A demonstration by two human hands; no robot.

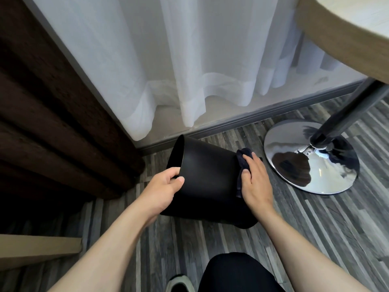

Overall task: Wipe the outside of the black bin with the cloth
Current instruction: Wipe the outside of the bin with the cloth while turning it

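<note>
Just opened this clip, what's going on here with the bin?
A person is wiping a round black plastic bin, which is tipped on its side over the grey wood-plank floor with its opening facing left. The left hand grips the bin's rim, thumb on the outside. The right hand presses a dark blue cloth flat against the outer wall near the base end. A shiny round chrome table base stands to the right, apart from the bin.

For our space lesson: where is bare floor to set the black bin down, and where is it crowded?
Free: floor between black bin and knee; floor this side of the chrome base, right of the right forearm. Crowded: between bin and base, where right hand presses cloth.
</note>
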